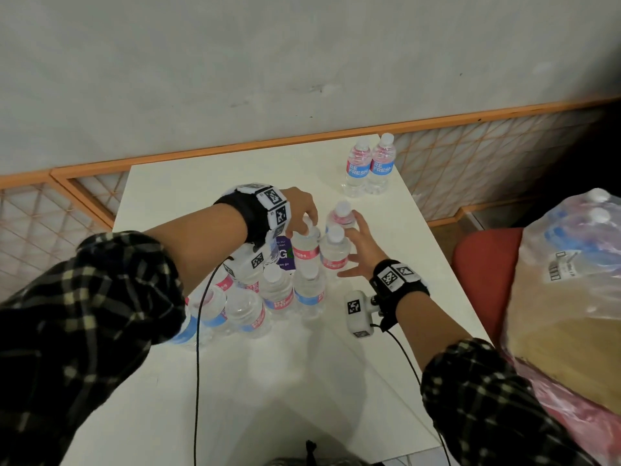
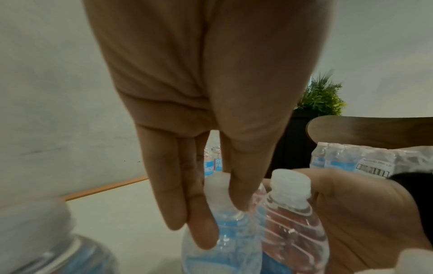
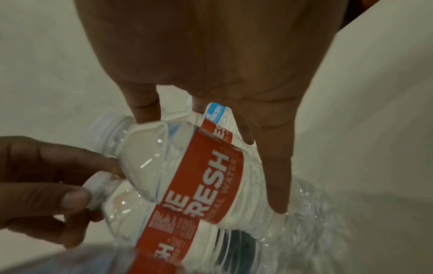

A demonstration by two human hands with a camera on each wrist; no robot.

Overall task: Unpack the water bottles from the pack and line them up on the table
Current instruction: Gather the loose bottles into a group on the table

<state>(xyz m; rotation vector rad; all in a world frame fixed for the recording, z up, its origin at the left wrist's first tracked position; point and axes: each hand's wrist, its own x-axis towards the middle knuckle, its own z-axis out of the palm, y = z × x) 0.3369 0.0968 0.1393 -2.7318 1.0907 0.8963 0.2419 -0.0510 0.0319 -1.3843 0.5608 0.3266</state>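
Note:
My left hand (image 1: 307, 223) pinches the cap and neck of a clear water bottle (image 1: 305, 252) with a red label, upright in the middle of the white table (image 1: 235, 398). In the left wrist view its thumb and fingers (image 2: 199, 222) close round that neck. My right hand (image 1: 356, 245) is spread, its straight fingers (image 3: 277, 176) lying against the neighbouring bottle (image 1: 333, 255). A third bottle (image 1: 341, 213) stands just behind. Several more bottles (image 1: 265, 297) cluster under my left forearm. Two bottles (image 1: 369, 166) stand side by side at the far right corner.
A red chair (image 1: 484, 260) to the right carries another wrapped pack of bottles (image 1: 571, 250). The table's right edge runs close to my right wrist. Cables hang from both wrist cameras across the near table. A tiled wall base with orange trim lies behind.

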